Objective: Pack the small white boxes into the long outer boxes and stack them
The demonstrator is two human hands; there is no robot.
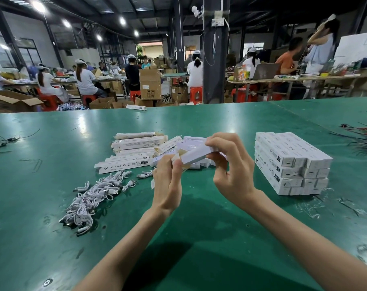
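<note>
While the left hand pinches the long box's open flap, the right hand clamps its far end; keep both square. Finished stack waits at three o'clock.

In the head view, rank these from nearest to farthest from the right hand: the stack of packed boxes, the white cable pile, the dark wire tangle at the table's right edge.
From the right hand:
1. Stack of packed boxes, just to its right on the table.
2. White cable pile, to the left, beyond the left hand.
3. Dark wire tangle, far right edge of the table.
</note>
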